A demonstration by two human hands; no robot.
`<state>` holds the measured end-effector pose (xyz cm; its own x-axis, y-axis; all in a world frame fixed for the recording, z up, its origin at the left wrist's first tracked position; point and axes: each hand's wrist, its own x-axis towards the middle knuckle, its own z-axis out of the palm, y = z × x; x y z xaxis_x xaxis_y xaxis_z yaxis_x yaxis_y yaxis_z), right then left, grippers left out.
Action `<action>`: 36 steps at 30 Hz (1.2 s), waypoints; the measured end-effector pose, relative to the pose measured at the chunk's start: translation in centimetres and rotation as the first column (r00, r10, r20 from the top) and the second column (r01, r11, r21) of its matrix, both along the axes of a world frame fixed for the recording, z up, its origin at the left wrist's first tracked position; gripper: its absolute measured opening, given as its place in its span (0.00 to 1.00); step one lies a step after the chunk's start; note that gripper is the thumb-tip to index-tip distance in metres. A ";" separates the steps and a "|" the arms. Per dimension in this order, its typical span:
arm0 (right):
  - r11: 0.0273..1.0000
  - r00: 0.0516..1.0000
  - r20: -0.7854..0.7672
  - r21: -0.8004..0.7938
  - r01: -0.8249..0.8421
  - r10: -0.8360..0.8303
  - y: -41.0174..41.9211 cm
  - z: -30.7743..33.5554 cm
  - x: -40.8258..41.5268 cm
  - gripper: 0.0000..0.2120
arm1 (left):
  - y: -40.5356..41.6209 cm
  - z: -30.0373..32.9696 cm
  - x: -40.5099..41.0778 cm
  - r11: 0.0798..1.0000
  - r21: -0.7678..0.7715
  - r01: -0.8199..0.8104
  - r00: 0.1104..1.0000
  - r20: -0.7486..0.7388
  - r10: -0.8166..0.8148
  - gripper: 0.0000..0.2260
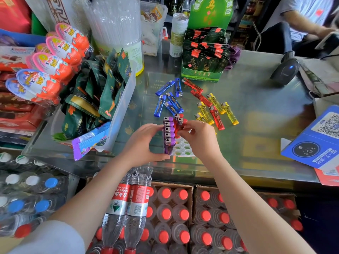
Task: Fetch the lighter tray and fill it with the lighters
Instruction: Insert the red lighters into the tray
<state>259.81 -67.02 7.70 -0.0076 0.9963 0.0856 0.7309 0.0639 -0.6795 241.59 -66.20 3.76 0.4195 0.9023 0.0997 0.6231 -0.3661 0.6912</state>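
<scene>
Two hands fill a white lighter tray (pixel 183 149) on a glass counter (pixel 256 107).
The left hand (pixel 145 143) grips the tray's side beside a row of purple lighters (pixel 169 132); the right hand (pixel 199 138) pinches a red lighter (pixel 178 125) above the slots. Loose blue lighters (pixel 169 101), red and yellow lighters (pixel 212 107) lie just beyond both hands.

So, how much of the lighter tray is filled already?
Done: the white tray is on the counter with a row of purple lighters. In hand: the right hand is placing red lighters; the left hand steadies the row. Left: blue, yellow and red ones.
</scene>
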 end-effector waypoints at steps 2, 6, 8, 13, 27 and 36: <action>0.999 0.997 0.062 0.016 -0.052 0.051 0.2 0.0 0.6 0.07 | 0.0 -0.1 -0.1 1.000 0.001 0.001 1.000 -0.004 -0.001 0.35; 0.981 0.937 0.331 0.112 -0.161 0.116 0.1 -0.5 0.7 0.10 | 0.0 -0.1 0.0 1.000 -0.016 0.001 1.000 -0.017 -0.002 0.36; 0.980 0.934 0.340 0.119 -0.158 0.110 -0.1 -0.9 0.5 0.10 | 0.0 -0.1 0.0 1.000 -0.020 0.000 1.000 -0.017 0.000 0.36; 0.990 0.968 0.245 0.114 -0.081 0.051 -0.4 -0.9 0.6 0.09 | 0.0 0.0 0.0 1.000 -0.017 -0.001 1.000 -0.020 0.000 0.37; 0.915 0.908 0.142 -0.032 0.401 -0.393 3.1 -2.9 7.6 0.11 | -0.2 0.2 0.0 0.999 -0.029 -0.018 0.999 -0.052 0.016 0.37; 0.937 0.928 -0.131 -0.034 0.348 -0.349 1.9 -1.4 5.9 0.07 | 0.0 -0.4 0.0 1.000 0.006 0.002 0.998 -0.059 -0.002 0.38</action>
